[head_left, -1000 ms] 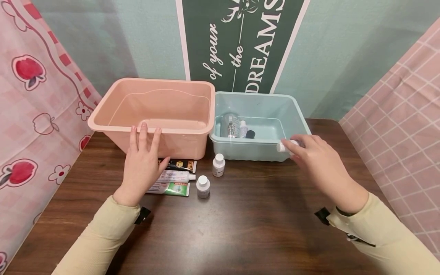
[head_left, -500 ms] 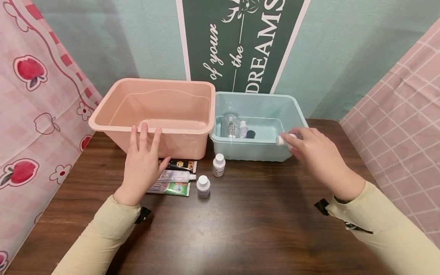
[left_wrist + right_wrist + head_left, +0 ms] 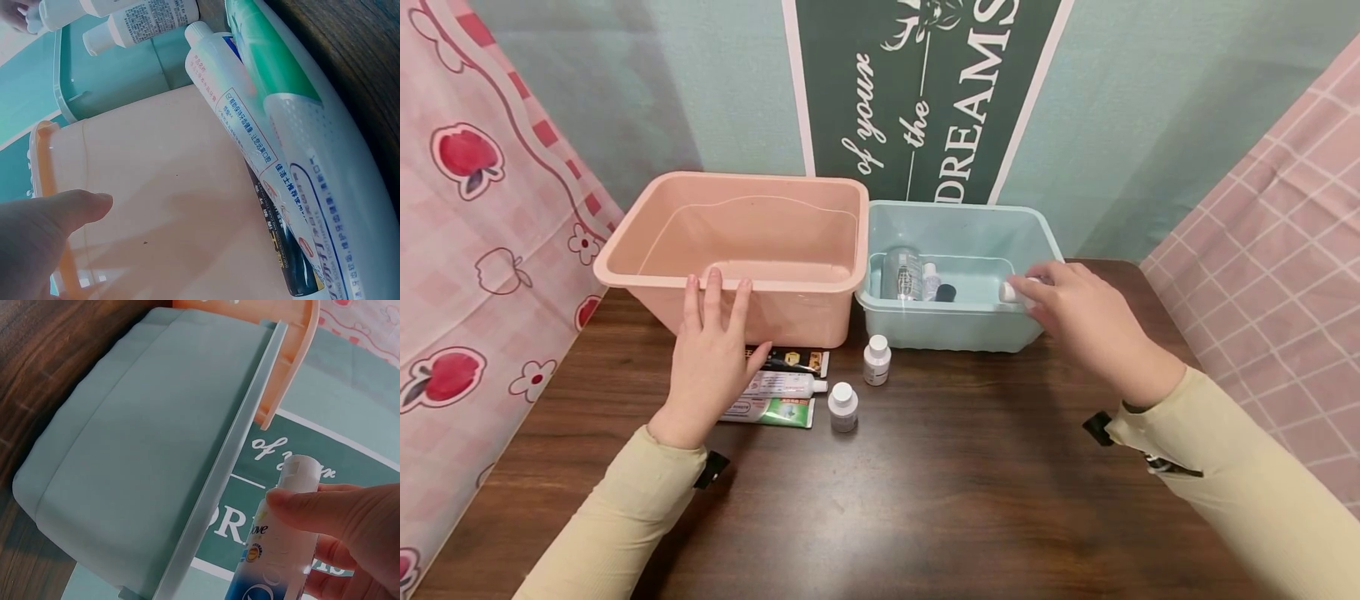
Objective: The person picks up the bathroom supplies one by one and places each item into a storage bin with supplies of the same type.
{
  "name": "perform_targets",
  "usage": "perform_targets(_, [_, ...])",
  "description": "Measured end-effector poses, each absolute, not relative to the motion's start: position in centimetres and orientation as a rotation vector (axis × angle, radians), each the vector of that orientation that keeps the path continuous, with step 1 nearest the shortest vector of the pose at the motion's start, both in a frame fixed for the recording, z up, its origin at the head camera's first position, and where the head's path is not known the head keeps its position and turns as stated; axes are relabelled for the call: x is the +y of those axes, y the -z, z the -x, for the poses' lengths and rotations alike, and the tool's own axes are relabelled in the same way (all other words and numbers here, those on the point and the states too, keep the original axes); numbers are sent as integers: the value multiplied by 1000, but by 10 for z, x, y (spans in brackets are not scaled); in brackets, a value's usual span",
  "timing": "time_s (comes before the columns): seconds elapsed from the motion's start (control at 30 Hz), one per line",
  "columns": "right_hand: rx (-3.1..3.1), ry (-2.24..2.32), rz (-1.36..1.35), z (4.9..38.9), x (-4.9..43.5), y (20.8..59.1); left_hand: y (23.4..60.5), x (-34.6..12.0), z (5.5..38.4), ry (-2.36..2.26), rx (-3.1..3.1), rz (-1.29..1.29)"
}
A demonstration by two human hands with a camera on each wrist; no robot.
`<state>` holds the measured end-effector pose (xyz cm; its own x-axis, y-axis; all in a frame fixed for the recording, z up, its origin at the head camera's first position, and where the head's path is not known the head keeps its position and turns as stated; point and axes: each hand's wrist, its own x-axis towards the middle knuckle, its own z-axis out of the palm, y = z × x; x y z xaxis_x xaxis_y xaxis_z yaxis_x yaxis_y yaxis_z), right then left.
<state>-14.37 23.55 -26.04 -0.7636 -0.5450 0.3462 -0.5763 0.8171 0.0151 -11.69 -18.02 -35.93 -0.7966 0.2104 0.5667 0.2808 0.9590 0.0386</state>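
Observation:
My right hand point(image 3: 1090, 325) grips a small white-and-blue Dove bottle point(image 3: 275, 550) at the front right rim of the blue bin point(image 3: 955, 327). Its white cap points left in the head view, and the fingers hide much of its body. My left hand point(image 3: 706, 367) lies with straight fingers against the front rim of the pink bin point(image 3: 797, 312). Inside the blue bin are a clear bottle point(image 3: 903, 275), a small white-capped bottle point(image 3: 931, 282) and a dark-capped item point(image 3: 946, 293).
Two white bottles stand before the bins: a rear bottle point(image 3: 876, 361) and a nearer bottle point(image 3: 843, 408). By my left hand lie a black tube point(image 3: 797, 361), a white tube point(image 3: 782, 385) and a green-and-white tube point(image 3: 786, 412). Curtains surround the wooden table point(image 3: 925, 500).
My right hand has moved up and slightly left with the bottle, from the blue bin's front wall to its rim level. My left hand has stayed still.

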Motion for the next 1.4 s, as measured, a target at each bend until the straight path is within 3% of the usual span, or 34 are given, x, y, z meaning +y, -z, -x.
perform_targets(1.4, [-2909, -65, -810, 194, 228, 243, 360, -179, 116, 166, -2515, 327])
